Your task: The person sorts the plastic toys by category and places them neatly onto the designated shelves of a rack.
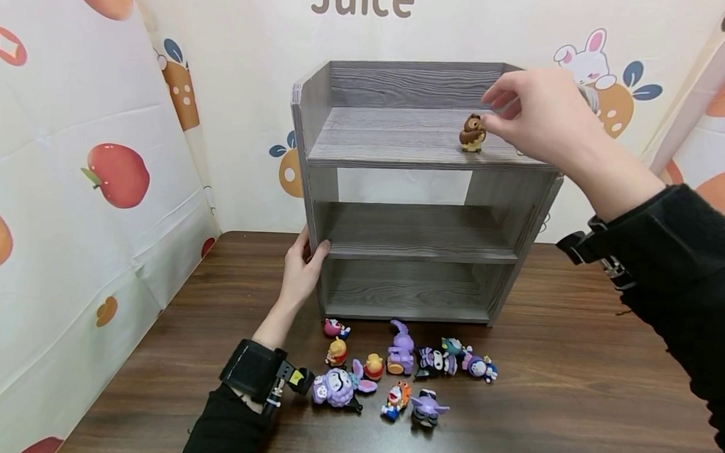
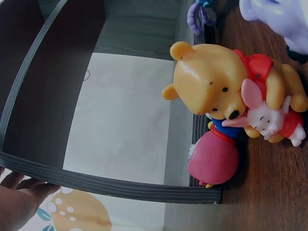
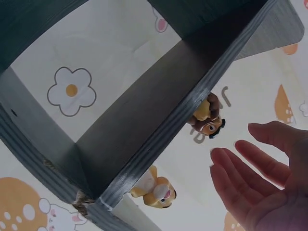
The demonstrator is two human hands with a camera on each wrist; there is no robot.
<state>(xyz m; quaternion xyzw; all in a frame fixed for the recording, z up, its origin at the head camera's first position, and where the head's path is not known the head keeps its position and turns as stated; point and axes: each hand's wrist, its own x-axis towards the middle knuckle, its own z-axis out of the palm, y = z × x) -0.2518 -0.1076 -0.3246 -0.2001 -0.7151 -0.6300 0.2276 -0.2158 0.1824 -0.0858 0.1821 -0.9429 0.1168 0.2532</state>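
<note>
A small brown owl figurine (image 1: pixel 472 134) stands near the front edge of the top board of a grey wooden shelf (image 1: pixel 421 252). My right hand (image 1: pixel 546 116) hovers just right of it, thumb by the owl in the head view. In the right wrist view a gap shows between the spread fingers and the owl (image 3: pixel 208 117), and the hand holds nothing. A yellowish figurine (image 3: pixel 155 188) stands on the same board, hidden behind my right hand in the head view. My left hand (image 1: pixel 302 268) grips the shelf's left side panel, thumb at the front edge.
Several figurines lie on the brown table before the shelf: a bear hugging a piglet (image 2: pixel 209 79), a pink figurine (image 2: pixel 214 156), a purple one with a curled trunk (image 1: pixel 401 351), a fluffy purple one (image 1: pixel 337 387), an orange-maned one (image 1: pixel 397 400). Printed cloth (image 1: pixel 223 82) hangs behind.
</note>
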